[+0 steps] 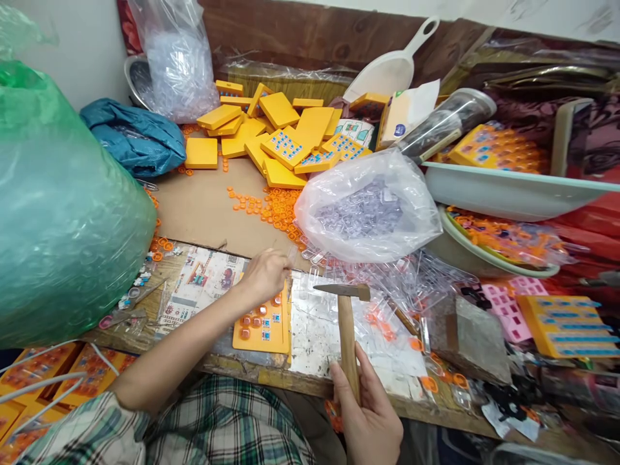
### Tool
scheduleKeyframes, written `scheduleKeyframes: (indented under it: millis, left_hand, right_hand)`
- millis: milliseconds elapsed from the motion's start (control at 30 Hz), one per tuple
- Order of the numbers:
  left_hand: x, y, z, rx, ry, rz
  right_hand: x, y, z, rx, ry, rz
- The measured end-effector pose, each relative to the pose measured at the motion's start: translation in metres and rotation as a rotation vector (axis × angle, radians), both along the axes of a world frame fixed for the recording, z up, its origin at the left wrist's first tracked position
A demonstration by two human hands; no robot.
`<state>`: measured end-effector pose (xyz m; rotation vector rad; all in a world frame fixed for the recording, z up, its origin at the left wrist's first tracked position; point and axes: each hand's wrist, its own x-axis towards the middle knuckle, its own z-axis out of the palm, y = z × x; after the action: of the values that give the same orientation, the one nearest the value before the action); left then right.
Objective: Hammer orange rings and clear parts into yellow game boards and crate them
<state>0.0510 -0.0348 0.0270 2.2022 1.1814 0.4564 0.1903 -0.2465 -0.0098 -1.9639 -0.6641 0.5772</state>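
Note:
My right hand (365, 410) is wrapped around the wooden handle of a hammer (347, 336), its narrow metal head raised over the bench near the middle. My left hand (267, 276) reaches across a yellow plastic panel (264, 342), fingers pinched together. Close to those fingertips shows a small clear plastic piece (292, 253); whether it is gripped I cannot make out. Several orange caps (245, 333) sit in the panel, beside blue-marked openings. Part of the panel is hidden under my left hand and forearm. Its right edge borders a worn white sheet (312, 339).
Loose orange rings (281, 210) and yellow panels (278, 111) are heaped behind. An open bag of clear pieces (368, 213) stands beyond the hammer. A big green bag (62, 213) takes up the left. A heavy block (469, 339) and a pale tray (513, 190) are at right.

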Motion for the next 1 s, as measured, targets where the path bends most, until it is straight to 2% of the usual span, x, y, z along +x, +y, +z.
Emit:
scheduleKeyframes:
  millis: [100, 167, 267, 367, 467, 567, 667, 767, 900, 1000]
  left_hand:
    - [0.019, 0.012, -0.003, -0.062, 0.068, -0.032]
    - [0.02, 0.015, -0.005, -0.086, 0.07, -0.044]
    - [0.009, 0.024, -0.008, -0.118, 0.033, -0.028]
    - [-0.006, 0.039, -0.01, -0.12, 0.019, 0.056]
    - [-0.013, 0.052, -0.014, -0.077, 0.031, 0.122]
    - [-0.014, 0.052, -0.017, -0.029, 0.019, 0.124]
    - [-0.019, 0.031, -0.014, -0.007, -0.018, 0.093]
    - [-0.034, -0.009, -0.01, 0.002, -0.159, 0.013]
    - [-0.055, -0.063, -0.011, 0.032, -0.294, -0.118]
    - [-0.06, -0.081, -0.02, 0.054, -0.277, -0.129]
  right_hand:
    - [-0.001, 0.0, -0.001, 0.029, 0.009, 0.02]
    - [-0.002, -0.001, -0.003, 0.039, 0.015, 0.026]
    - [-0.002, -0.003, -0.004, 0.046, 0.025, 0.018]
    - [-0.002, -0.002, -0.005, 0.053, 0.025, 0.023]
    - [0.0, 0.0, -0.003, 0.069, -0.003, 0.049]
    - [0.001, 0.002, 0.0, 0.074, -0.042, 0.072]
    - [0.001, -0.001, 0.0, 0.063, -0.075, 0.09]
    - [-0.001, -0.011, -0.004, 0.085, -0.166, 0.132]
    - [-0.005, -0.027, -0.007, 0.232, -0.329, 0.307]
    - [-0.008, -0.033, -0.001, 0.311, -0.44, 0.457]
